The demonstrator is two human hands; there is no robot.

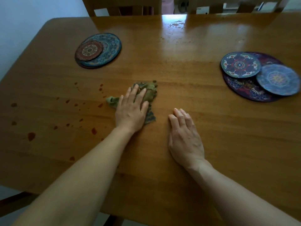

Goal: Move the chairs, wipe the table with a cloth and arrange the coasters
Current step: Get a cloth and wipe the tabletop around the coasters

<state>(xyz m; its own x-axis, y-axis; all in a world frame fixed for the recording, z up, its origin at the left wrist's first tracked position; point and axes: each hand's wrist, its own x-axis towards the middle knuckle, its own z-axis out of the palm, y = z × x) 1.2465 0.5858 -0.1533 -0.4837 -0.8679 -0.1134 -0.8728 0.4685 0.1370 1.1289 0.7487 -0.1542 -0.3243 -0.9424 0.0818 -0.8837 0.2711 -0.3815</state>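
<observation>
Head view, looking down on wooden table point(179, 88). I take the cloth point(149, 92) as my ref pt for everything below.

Cloth: olive-green, crumpled, lying on table approx mid-frame. L hand point(132, 110) lies flat on top of it, palm down, fingers spread and pointing away from me. Not a pinch or fist; hand is open, pressing the cloth to the wood. Cloth sticks out beyond the fingertips on the far side, pokes out to the L of the hand, and a corner shows at the R side nr the wrist. Middle of cloth is hidden under the palm.

R hand point(185, 136) sits just R of cloth and nearer me, apart from it, palm down on bare table, fingers together and straight. Holding nothing.

L of cloth and nearer me: scatter of reddish-brown spots point(31, 136) on the wood, largest ones furthest L.

Far-L of cloth: small reddish coaster point(89, 50) resting on a larger blue mat point(107, 51).

R of cloth, well apart: two blue patterned coasters point(240, 64) overlapping on a big purple mat point(244, 90); nearer one slightly blurred.

Beyond cloth, at far table edge: two wooden chairs point(123, 7), backs only in view. Wet-looking patch point(176, 24) in the glare nr that edge.
</observation>
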